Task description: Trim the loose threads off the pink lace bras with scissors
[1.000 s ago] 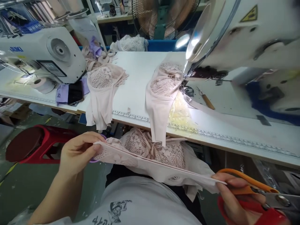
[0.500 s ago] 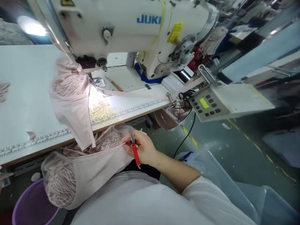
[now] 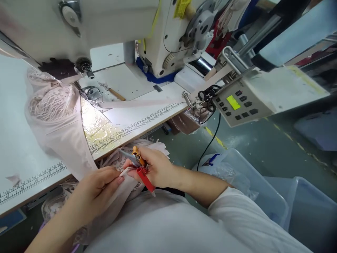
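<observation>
My left hand (image 3: 97, 191) pinches the edge of a pale pink lace garment (image 3: 116, 207) hanging over my lap. Close by on the right, my right hand (image 3: 155, 167) is closed around small scissors (image 3: 135, 158) with orange handles and a red-handled tool (image 3: 145, 181); its fingertips also touch the garment's edge. The scissor blades point left, just above the fabric. Another part of pink lace fabric (image 3: 60, 116) lies under the sewing machine's needle area and drapes over the table edge.
The sewing machine (image 3: 113, 21) stands over a white table (image 3: 15, 140) with a printed ruler strip. A control box (image 3: 244, 102) juts out at the right. Clear plastic bins (image 3: 263, 189) stand on the floor. A wooden-handled tool (image 3: 117, 94) lies on the machine bed.
My left hand has come into view and taken hold of the garment edge beside my right hand. The scissors have turned leftward. The view has shifted closer to the table.
</observation>
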The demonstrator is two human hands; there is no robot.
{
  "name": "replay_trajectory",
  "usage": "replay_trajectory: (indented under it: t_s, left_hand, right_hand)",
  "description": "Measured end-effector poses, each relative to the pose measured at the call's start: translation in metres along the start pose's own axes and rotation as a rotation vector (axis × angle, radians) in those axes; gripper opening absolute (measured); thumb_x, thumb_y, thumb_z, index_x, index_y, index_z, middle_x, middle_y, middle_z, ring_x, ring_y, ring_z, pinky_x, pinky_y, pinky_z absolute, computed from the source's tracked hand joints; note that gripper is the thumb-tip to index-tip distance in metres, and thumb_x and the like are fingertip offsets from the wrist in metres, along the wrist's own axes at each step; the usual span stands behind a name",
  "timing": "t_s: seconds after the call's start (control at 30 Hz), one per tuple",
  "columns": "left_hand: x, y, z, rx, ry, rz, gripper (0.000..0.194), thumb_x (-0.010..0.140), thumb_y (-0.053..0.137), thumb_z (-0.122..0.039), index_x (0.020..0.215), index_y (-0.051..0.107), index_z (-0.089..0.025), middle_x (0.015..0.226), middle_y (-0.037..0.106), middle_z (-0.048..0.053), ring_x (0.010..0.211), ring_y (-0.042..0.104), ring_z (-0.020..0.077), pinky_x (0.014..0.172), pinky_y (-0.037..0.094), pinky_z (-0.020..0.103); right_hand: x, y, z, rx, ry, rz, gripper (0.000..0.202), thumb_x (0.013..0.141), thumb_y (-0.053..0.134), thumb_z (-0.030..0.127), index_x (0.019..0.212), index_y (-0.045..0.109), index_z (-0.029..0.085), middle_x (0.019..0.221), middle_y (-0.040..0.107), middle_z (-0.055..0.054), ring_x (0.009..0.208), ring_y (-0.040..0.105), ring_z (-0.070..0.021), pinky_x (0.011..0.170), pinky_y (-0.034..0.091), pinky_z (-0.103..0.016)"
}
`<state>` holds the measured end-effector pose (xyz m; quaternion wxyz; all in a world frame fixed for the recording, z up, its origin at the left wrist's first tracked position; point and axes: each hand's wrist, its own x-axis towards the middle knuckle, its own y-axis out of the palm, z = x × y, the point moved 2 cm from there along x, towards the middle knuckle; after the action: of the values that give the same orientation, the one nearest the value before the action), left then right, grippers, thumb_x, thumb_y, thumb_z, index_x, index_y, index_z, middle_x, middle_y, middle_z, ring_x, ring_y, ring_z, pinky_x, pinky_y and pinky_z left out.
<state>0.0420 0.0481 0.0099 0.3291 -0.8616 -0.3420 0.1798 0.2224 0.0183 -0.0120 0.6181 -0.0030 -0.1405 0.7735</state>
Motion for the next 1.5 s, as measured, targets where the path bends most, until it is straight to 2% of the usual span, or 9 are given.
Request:
replay_trajectory:
  t_s: [0.13, 0.27, 0.4, 0.5, 0.63, 0.77, 0.9, 1.17, 1.5]
  left_hand:
    - [-0.007, -0.004, 0.002, 0.002, 0.030, -0.041, 0.029, 0.092, 0.047, -0.025, 0.066, 0.059, -0.019, 0.056, 0.056, -0.001, 0.048, 0.056, 0.0114, 0.047, 0.042, 0.018]
    - [-0.009, -0.004, 0.005, -0.024, 0.018, -0.052, 0.021, 0.092, 0.050, -0.026, 0.078, 0.065, -0.022, 0.068, 0.066, 0.000, 0.056, 0.062, 0.0124, 0.052, 0.045, 0.017]
    - [-0.007, 0.001, 0.005, -0.042, -0.019, -0.205, 0.009, 0.088, 0.058, -0.025, 0.096, 0.063, -0.026, 0.083, 0.070, -0.001, 0.069, 0.066, 0.0139, 0.061, 0.048, 0.018]
    - [-0.005, 0.006, 0.005, -0.133, -0.015, -0.258, 0.009, 0.089, 0.055, -0.016, 0.090, 0.060, -0.024, 0.088, 0.068, 0.000, 0.078, 0.064, 0.0141, 0.071, 0.049, 0.020]
    - [-0.005, 0.008, 0.006, -0.333, -0.042, -0.254, 0.014, 0.089, 0.054, -0.014, 0.089, 0.063, -0.025, 0.093, 0.067, 0.001, 0.090, 0.063, 0.0145, 0.078, 0.049, 0.019]
    - [-0.007, 0.007, 0.005, -0.565, -0.199, -0.224, 0.013, 0.089, 0.058, -0.025, 0.093, 0.070, -0.024, 0.093, 0.070, 0.003, 0.086, 0.065, 0.0169, 0.074, 0.052, 0.021]
    - [-0.010, 0.007, -0.002, -0.769, -0.373, -0.365, 0.011, 0.085, 0.062, -0.030, 0.085, 0.073, -0.026, 0.091, 0.071, 0.003, 0.083, 0.064, 0.0182, 0.073, 0.053, 0.023]
    - [-0.011, 0.004, -0.007, -0.722, -0.414, -0.495, 0.013, 0.082, 0.062, -0.023, 0.077, 0.073, -0.026, 0.088, 0.069, 0.003, 0.081, 0.062, 0.0179, 0.072, 0.051, 0.023]
    - [-0.013, 0.006, -0.005, -0.755, -0.434, -0.528, 0.009, 0.079, 0.065, -0.025, 0.073, 0.072, -0.027, 0.088, 0.069, 0.001, 0.080, 0.060, 0.0175, 0.072, 0.048, 0.024]
  right_hand:
    - [0.006, 0.000, -0.004, 0.078, 0.138, 0.014, 0.022, 0.076, 0.067, 0.034, 0.077, 0.049, 0.020, 0.068, 0.055, 0.003, 0.058, 0.047, -0.0108, 0.054, 0.040, -0.023]
    - [0.011, 0.004, -0.005, 0.162, 0.136, 0.024, 0.014, 0.076, 0.063, 0.025, 0.082, 0.050, 0.021, 0.066, 0.052, 0.005, 0.055, 0.043, -0.0098, 0.052, 0.038, -0.022]
    - [0.014, 0.007, -0.004, 0.161, 0.118, 0.011, 0.015, 0.075, 0.061, 0.020, 0.084, 0.049, 0.021, 0.066, 0.048, 0.006, 0.053, 0.041, -0.0091, 0.051, 0.035, -0.022]
    - [0.016, 0.003, -0.004, 0.124, 0.161, 0.039, 0.018, 0.079, 0.062, 0.029, 0.083, 0.047, 0.021, 0.068, 0.050, 0.004, 0.055, 0.041, -0.0098, 0.051, 0.035, -0.023]
    - [0.020, -0.017, -0.007, -0.050, 0.122, 0.227, 0.039, 0.074, 0.068, 0.047, 0.077, 0.036, 0.023, 0.074, 0.051, 0.001, 0.062, 0.046, -0.0130, 0.056, 0.038, -0.025]
    - [0.019, -0.035, -0.012, -0.479, 0.052, 0.497, 0.034, 0.074, 0.065, 0.030, 0.073, 0.032, 0.023, 0.073, 0.049, 0.000, 0.064, 0.043, -0.0153, 0.059, 0.036, -0.028]
    - [0.011, -0.036, -0.015, -0.651, 0.101, 0.682, 0.027, 0.073, 0.065, 0.026, 0.075, 0.039, 0.022, 0.075, 0.054, -0.002, 0.066, 0.048, -0.0172, 0.059, 0.036, -0.028]
    - [0.006, -0.024, -0.015, -0.732, 0.125, 0.666, 0.035, 0.072, 0.070, 0.042, 0.072, 0.042, 0.021, 0.074, 0.058, -0.004, 0.063, 0.049, -0.0173, 0.055, 0.030, -0.029]
    - [0.006, -0.021, -0.009, -0.739, 0.199, 0.741, 0.018, 0.073, 0.064, 0.023, 0.071, 0.047, 0.020, 0.071, 0.060, -0.004, 0.060, 0.048, -0.0161, 0.053, 0.028, -0.027]
